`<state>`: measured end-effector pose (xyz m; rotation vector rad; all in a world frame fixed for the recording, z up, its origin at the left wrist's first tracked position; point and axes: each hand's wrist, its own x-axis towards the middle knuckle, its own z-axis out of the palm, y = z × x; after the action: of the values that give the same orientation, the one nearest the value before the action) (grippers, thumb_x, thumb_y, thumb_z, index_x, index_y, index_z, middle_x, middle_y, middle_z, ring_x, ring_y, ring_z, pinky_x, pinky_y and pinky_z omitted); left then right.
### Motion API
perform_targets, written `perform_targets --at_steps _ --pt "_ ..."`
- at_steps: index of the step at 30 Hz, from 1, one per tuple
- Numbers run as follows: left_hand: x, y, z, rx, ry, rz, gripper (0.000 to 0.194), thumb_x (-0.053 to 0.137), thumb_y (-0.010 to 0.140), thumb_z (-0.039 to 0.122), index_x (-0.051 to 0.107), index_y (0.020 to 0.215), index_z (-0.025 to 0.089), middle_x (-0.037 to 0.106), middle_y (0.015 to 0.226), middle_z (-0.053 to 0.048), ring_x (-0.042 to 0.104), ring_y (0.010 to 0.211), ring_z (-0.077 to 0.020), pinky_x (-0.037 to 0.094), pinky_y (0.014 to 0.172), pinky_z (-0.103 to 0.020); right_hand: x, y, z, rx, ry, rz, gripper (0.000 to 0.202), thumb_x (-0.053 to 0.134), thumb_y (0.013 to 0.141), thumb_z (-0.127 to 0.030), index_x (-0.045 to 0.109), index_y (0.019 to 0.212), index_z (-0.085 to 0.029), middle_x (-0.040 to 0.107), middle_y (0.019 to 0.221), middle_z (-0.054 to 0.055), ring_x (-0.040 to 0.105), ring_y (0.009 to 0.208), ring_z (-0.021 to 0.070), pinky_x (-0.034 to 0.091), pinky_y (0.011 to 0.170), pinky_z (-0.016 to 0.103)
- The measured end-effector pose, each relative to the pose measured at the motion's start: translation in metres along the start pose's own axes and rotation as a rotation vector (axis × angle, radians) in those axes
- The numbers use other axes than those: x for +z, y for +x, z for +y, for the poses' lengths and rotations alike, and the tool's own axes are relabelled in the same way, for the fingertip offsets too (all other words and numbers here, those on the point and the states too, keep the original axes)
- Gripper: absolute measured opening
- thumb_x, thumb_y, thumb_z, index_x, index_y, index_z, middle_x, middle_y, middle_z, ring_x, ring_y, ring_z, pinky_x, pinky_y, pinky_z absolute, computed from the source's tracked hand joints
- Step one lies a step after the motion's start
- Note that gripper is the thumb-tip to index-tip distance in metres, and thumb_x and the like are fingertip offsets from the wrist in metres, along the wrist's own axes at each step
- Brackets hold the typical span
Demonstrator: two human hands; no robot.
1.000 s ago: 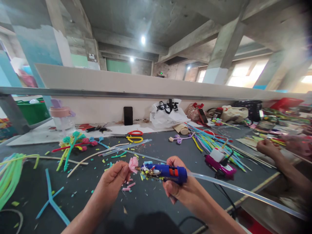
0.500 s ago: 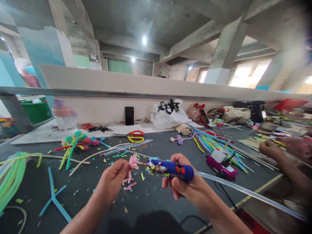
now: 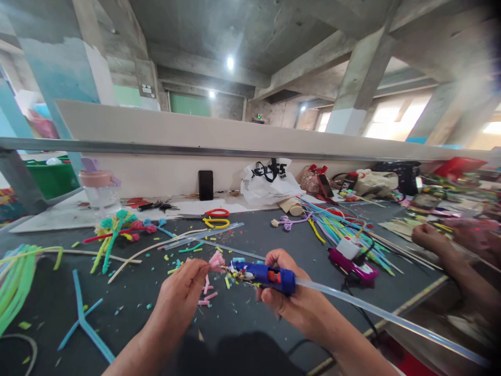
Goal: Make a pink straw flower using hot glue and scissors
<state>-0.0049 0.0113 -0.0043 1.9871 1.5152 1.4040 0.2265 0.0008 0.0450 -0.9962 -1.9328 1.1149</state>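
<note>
1. The left hand (image 3: 183, 290) has its fingers pinched together on a small pink flower (image 3: 215, 260), holding it up above the dark table (image 3: 250, 318).
2. The right hand (image 3: 291, 300) is wrapped tight around a blue glue gun (image 3: 266, 275); its nozzle points left and sits right at the pink flower, touching or all but touching it.
3. One clear glue stick (image 3: 371, 313) runs out of the back of the gun, slanting down to the right.
4. A second glue gun, magenta (image 3: 353, 265), lies on the table to the right, near a sheaf of coloured straws (image 3: 332, 224).
5. Two loops, one red (image 3: 217, 213) and one yellow (image 3: 216, 223), lie just beside each other farther back.
6. One black phone (image 3: 205, 185) leans upright against the low wall, with one white plastic bag (image 3: 268, 183) to its right.
7. Another person's hand (image 3: 428, 237) rests at the right edge of the table.
</note>
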Motion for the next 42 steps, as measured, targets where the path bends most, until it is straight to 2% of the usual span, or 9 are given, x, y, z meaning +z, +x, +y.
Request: perform_targets --at_steps 9,13,17,25,31,34,37,39,42 --pt "0.001 -0.001 -0.001 0.003 -0.063 0.007 0.011 0.055 0.080 0.024 0.065 0.077 0.024 0.066 0.073 -0.002 0.059 0.068 -0.0177 0.039 0.066 -0.024 0.003 0.003 0.006 0.045 0.031 0.004 0.043 0.056 0.078 -0.056 0.033 0.094 -0.024 0.050 0.067 -0.005 0.041 0.048 0.0082 0.032 0.045 0.020" --pt "0.001 -0.001 -0.001 -0.016 -0.067 0.003 0.010 0.055 0.080 0.026 0.064 0.076 0.023 0.062 0.068 0.000 0.056 0.064 -0.0165 0.038 0.063 -0.023 0.005 0.003 0.005 0.037 0.022 0.027 0.042 0.057 0.078 -0.056 0.033 0.090 -0.024 0.042 0.062 -0.008 0.034 0.047 0.0067 0.029 0.044 0.019" --pt "0.002 0.001 -0.001 -0.113 -0.123 -0.025 0.019 0.052 0.081 0.032 0.060 0.068 0.021 0.053 0.059 0.002 0.048 0.058 -0.0139 0.035 0.057 -0.022 0.005 0.003 0.005 0.022 0.024 0.023 0.043 0.057 0.078 -0.056 0.033 0.094 -0.024 0.049 0.067 -0.005 0.040 0.050 0.0084 0.032 0.046 0.020" --pt "0.002 0.004 0.009 -0.539 -0.784 -0.172 0.037 0.062 0.071 0.053 0.056 0.066 0.016 0.047 0.053 0.005 0.030 0.044 -0.0060 0.021 0.043 -0.018 0.003 0.004 0.002 -0.040 0.295 0.043 0.045 0.055 0.080 -0.057 0.026 0.093 -0.024 0.061 0.076 0.000 0.043 0.042 0.0064 0.031 0.043 0.020" --pt "-0.004 0.002 0.013 -0.763 -1.167 -0.336 0.035 0.074 0.065 0.043 0.054 0.067 0.015 0.043 0.051 0.007 0.021 0.040 -0.0010 0.013 0.039 -0.015 0.005 0.004 -0.001 -0.033 0.350 0.030 0.049 0.057 0.077 -0.059 0.026 0.093 -0.025 0.061 0.075 0.000 0.042 0.041 0.0063 0.030 0.043 0.020" --pt "-0.005 0.003 0.012 -0.763 -1.228 -0.373 0.032 0.072 0.068 0.041 0.055 0.068 0.014 0.041 0.052 0.007 0.020 0.040 -0.0010 0.013 0.037 -0.015 -0.001 0.011 0.011 -0.023 0.156 0.180 0.044 0.053 0.079 -0.057 0.027 0.096 -0.025 0.059 0.075 -0.001 0.044 0.045 0.0088 0.034 0.046 0.022" --pt "-0.006 0.005 0.009 -0.777 -1.247 -0.363 0.029 0.073 0.069 0.037 0.056 0.070 0.014 0.043 0.054 0.006 0.023 0.042 -0.0016 0.014 0.037 -0.015 -0.013 0.022 0.031 0.047 -0.325 0.353 0.043 0.063 0.075 -0.045 0.033 0.099 -0.025 0.057 0.077 -0.002 0.052 0.059 0.0144 0.037 0.057 0.026" --pt "-0.007 0.006 0.006 -0.771 -1.255 -0.359 0.027 0.073 0.069 0.036 0.057 0.071 0.013 0.043 0.054 0.006 0.024 0.043 -0.0018 0.015 0.037 -0.015 -0.021 0.029 0.043 0.100 -0.578 0.351 0.047 0.065 0.073 -0.034 0.034 0.107 -0.026 0.059 0.087 0.001 0.055 0.069 0.0177 0.038 0.063 0.028" --pt "-0.007 0.007 0.003 -0.754 -1.255 -0.351 0.024 0.071 0.071 0.034 0.059 0.072 0.013 0.044 0.055 0.005 0.024 0.043 -0.0020 0.015 0.037 -0.015 -0.029 0.036 0.055 0.101 -0.742 0.248 0.050 0.060 0.076 -0.024 0.030 0.115 -0.022 0.059 0.094 0.005 0.058 0.075 0.0189 0.038 0.067 0.028"
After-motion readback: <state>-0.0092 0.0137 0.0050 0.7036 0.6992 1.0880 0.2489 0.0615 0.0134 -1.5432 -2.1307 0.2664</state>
